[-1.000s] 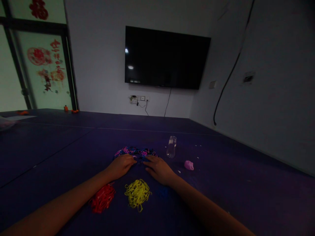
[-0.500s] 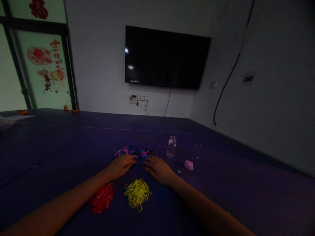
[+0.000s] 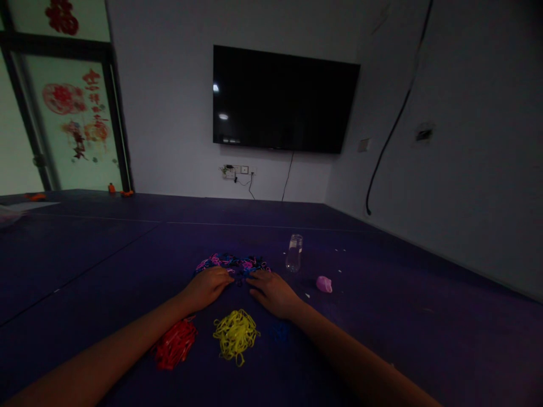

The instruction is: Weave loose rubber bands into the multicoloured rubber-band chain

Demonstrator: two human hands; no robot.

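A mixed heap of pink, blue and dark rubber bands [image 3: 232, 263] lies on the dark purple surface [image 3: 403, 316]. My left hand [image 3: 206, 287] rests at the heap's near edge, fingers curled and pinched into the bands. My right hand [image 3: 271, 293] lies beside it with its fingertips pressed on the same heap. Closer to me sit a red pile of bands [image 3: 175, 343], a yellow pile [image 3: 235, 334] and a dim blue pile [image 3: 280, 332], none touched. The room is dark, so what my fingers grip is hard to see.
A small clear bottle [image 3: 294, 252] stands right of the heap, and a pink lump [image 3: 324, 284] lies further right. A black screen [image 3: 284, 100] hangs on the far wall. The right wall [image 3: 466, 169] borders the surface. Small orange objects [image 3: 123, 191] sit far left.
Both hands stay at the mixed heap with hardly any movement. The view has shifted slightly to the right.
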